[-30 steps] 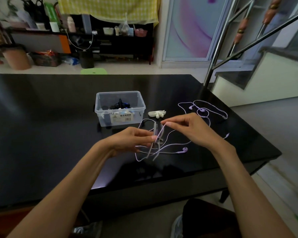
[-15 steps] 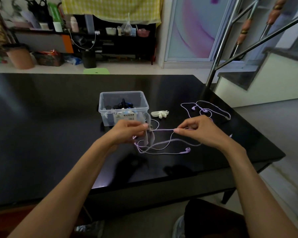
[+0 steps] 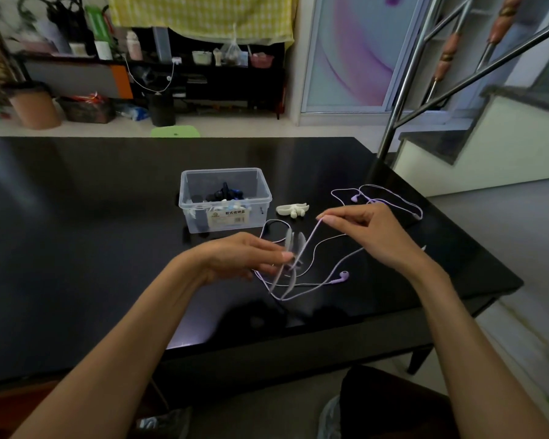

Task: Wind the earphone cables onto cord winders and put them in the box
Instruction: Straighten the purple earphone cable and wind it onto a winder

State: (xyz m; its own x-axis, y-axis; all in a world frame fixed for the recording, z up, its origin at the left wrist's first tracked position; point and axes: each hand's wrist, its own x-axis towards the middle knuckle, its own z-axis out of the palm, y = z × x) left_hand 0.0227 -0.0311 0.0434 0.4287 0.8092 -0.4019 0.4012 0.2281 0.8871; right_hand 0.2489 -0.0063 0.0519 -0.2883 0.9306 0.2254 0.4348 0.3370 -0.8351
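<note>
Hands work at frame centre above a black table [image 3: 76,217]: the left hand [image 3: 235,258] pinches a blurred cord winder [image 3: 290,248], the right hand [image 3: 371,232] pinches the purple earphone cable [image 3: 311,239] running to it. Upper centre, the clear box [image 3: 225,198]; beside it, a white winder [image 3: 291,209].

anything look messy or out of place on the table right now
Nothing is damaged or spilled. The purple earphone cable sprawls in loose loops over the table, and a spare white winder lies outside the box.
</note>
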